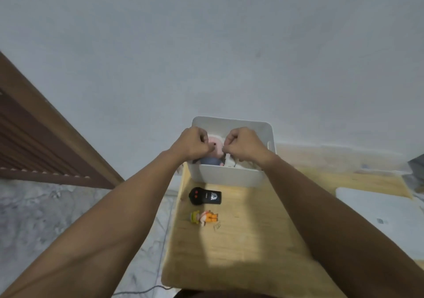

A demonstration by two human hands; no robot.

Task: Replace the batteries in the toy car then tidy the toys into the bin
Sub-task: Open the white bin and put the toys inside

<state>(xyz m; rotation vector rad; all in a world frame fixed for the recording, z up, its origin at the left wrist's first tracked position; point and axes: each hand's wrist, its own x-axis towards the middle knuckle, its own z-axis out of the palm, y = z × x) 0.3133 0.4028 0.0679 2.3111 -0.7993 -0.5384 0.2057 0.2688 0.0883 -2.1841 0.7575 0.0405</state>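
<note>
- We see 2 bare forearms reaching forward from the bottom corners and converging over a white bin (229, 175); the bin stands at the far end of a wooden table (241, 240), against a pale wall (206, 45)
- The left hand (192, 143) hovers over the bin's left side, knuckles up and fingers curled under; the right hand (243, 145) mirrors it over the middle of the bin, also curled; the 2 fists sit close together with a small gap between them
- We cannot tell whether either hand grips anything; the fingertips are tucked out of sight and the frame is soft there
- Inside the bin, a pink and blue soft toy (214, 152) shows in the gap between the hands and just below them; something white (230, 163) lies beside it under the right hand, too hidden to identify
- We cannot make out a toy car; the wrists cover much of the bin's interior
- On the table just in front of the bin lies a black remote control (205, 197) with 2 red buttons; nearer to us lies a small figurine (203, 217) in orange and yellow-green, on its side
- A white flat object (378, 217) at the right edge is cut off by the right forearm and the frame
- At left, a brown slatted panel (34, 142) meets a marbled floor (46, 217); a thin cable (160, 261) runs along the table's left edge
</note>
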